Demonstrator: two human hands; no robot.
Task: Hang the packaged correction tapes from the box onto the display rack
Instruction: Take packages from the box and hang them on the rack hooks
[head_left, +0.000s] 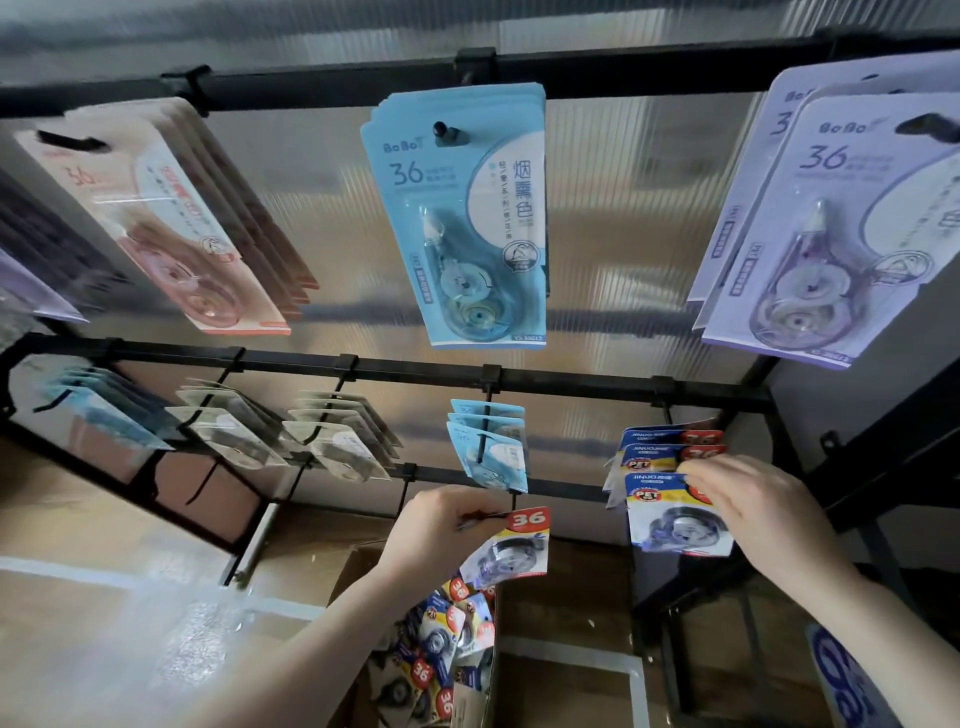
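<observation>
in the head view the left hand (441, 525) pinches one packaged correction tape (511, 545) by its top edge, just above the open box (483, 670), which holds a loose heap of the same packs. the right hand (748, 506) pinches the front pack (675, 519) hanging on the display rack (571, 382). each pack looks light, with a stiff card and a slick blister, so it is best pinched beside the hang hole.

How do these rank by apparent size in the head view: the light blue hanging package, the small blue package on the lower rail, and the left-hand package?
1. Light blue hanging package, though nearer.
2-3. Left-hand package and small blue package look alike.
</observation>
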